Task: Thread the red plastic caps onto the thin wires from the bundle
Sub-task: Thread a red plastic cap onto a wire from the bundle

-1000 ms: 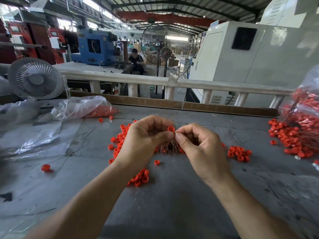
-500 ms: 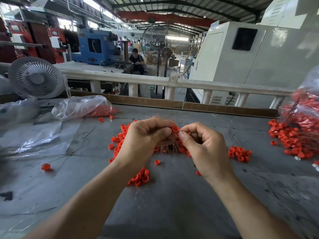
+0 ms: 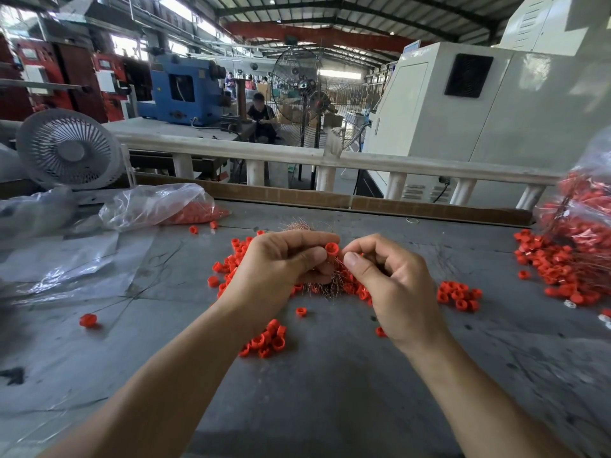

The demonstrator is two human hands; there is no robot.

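My left hand pinches a red plastic cap between thumb and forefinger, above the middle of the grey table. It also grips a bundle of thin coppery wires, whose ends fan out below and behind the fingers. My right hand is closed in a pinch right beside the cap, thumb tip almost touching it; the wire it holds is too fine to see clearly. Loose red caps lie under and around both hands.
More red caps lie in a small heap to the right and a large pile by a plastic bag at far right. Another bag of caps and a white fan sit at back left. One capped wire lies at left.
Both hands stay together over the caps. The cap in my left fingers has turned slightly, and my right hand has closed in a little toward it.
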